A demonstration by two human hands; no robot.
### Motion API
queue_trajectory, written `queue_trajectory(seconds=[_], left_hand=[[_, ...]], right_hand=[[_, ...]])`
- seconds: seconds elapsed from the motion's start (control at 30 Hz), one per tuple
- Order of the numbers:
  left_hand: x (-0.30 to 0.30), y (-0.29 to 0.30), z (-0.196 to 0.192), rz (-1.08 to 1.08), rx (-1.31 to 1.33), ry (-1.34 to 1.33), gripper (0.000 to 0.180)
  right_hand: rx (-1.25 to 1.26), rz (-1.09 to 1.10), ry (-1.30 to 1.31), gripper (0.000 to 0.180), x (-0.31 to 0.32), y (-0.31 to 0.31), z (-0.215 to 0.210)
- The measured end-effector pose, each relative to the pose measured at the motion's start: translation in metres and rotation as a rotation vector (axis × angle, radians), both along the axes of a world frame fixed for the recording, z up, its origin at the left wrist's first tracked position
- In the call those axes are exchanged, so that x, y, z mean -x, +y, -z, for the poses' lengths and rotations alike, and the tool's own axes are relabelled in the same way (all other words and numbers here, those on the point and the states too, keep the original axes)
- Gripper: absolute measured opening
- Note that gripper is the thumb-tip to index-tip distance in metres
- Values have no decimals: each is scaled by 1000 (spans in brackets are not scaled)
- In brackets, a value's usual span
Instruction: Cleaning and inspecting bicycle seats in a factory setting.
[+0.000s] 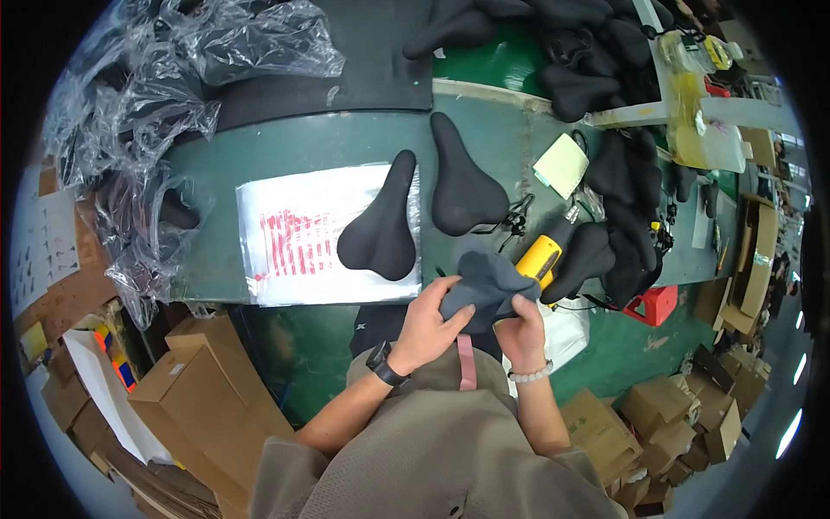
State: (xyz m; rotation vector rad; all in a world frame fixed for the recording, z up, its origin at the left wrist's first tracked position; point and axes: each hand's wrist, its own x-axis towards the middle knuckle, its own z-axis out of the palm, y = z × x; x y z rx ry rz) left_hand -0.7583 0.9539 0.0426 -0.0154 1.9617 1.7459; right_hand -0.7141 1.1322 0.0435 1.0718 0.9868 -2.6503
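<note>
In front of my body, both hands hold a dark grey, soft, cloth-like piece [487, 290]; its exact kind I cannot make out. My left hand [430, 327] grips its left side, fingers behind and thumb in front. At its right edge, my right hand [522, 332] pinches it with the thumb on top. Just beyond lie two black bicycle saddles: one saddle [380, 227] rests on a silver-white plastic bag [290, 195] with red print, the other saddle [462, 186] directly on the green table [346, 138]. Close to my right hand is a yellow and black heat gun [539, 259].
More black saddles [618, 242] crowd the right side, near a yellow-green notepad [562, 166] and a red plastic holder [651, 305]. Clear plastic wrapping [251, 43] heaps at the far left. Cardboard boxes [194, 402] stand on the left, and more boxes [657, 415] on the right.
</note>
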Motion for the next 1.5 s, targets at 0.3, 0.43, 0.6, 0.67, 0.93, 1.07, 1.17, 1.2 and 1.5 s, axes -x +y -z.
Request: queue_trajectory(seconds=[0.3, 0.43, 0.6, 0.67, 0.93, 1.07, 1.17, 1.2, 1.5], left_hand=[[12, -68, 41, 129, -151, -222, 41], [79, -79, 87, -41, 685, 435, 51], [106, -64, 149, 21, 880, 379, 51], [109, -55, 148, 90, 916, 356, 49], [111, -53, 151, 147, 1034, 404, 42], [111, -43, 154, 88, 1050, 350, 42], [108, -50, 157, 52, 1091, 277, 42], [108, -51, 154, 68, 1048, 308, 43], [111, -43, 154, 4, 1028, 265, 42]], right_hand=[[-13, 36, -194, 42, -16, -40, 37], [-636, 82, -100, 27, 29, -53, 26], [-1521, -259, 238, 42, 120, -96, 90], [-1464, -357, 174, 44, 140, -109, 123], [-1449, -496, 444, 46, 174, -113, 146], [-1420, -360, 271, 41, 206, -106, 161], [-1346, -347, 211, 39, 144, -128, 156], [-1347, -350, 215, 39, 147, -126, 156], [-1407, -470, 225, 46, 179, -116, 162]])
